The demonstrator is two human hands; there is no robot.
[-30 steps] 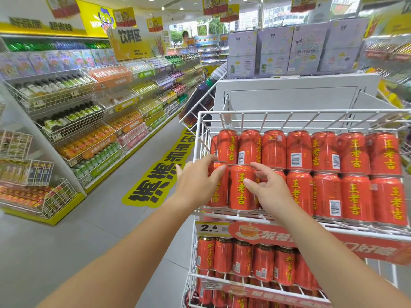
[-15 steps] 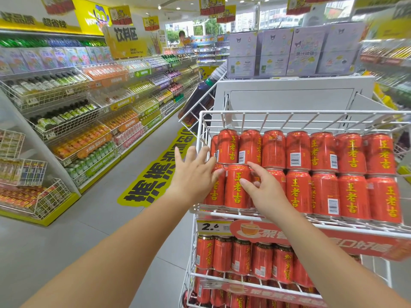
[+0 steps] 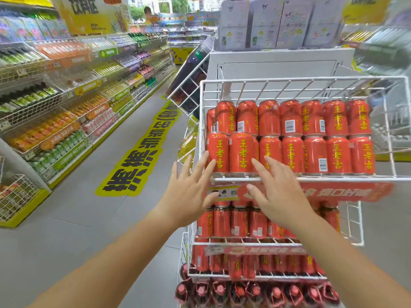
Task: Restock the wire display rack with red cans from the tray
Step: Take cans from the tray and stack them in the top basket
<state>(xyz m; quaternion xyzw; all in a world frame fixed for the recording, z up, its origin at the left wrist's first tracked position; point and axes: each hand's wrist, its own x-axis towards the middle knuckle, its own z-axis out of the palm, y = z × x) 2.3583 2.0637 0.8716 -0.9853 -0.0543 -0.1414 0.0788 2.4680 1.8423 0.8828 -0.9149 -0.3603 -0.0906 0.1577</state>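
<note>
A white wire display rack stands in front of me, its top basket holding two stacked rows of red cans with yellow characters. The front-left cans stand at the basket's left end. My left hand is open with fingers spread, just below and in front of those cans, its fingertips near the leftmost can. My right hand is open too, fingers apart, over the basket's front rail and the price strip. Neither hand holds anything. No tray is in view.
Lower rack shelves hold more red cans, and dark bottles lie at the bottom. A long drinks shelf lines the aisle on the left. A yellow floor sticker marks the grey floor. Boxes sit behind the rack.
Both hands have let go of the front-left cans and drawn back and down, fingers spreading. The view has moved closer to the rack.
</note>
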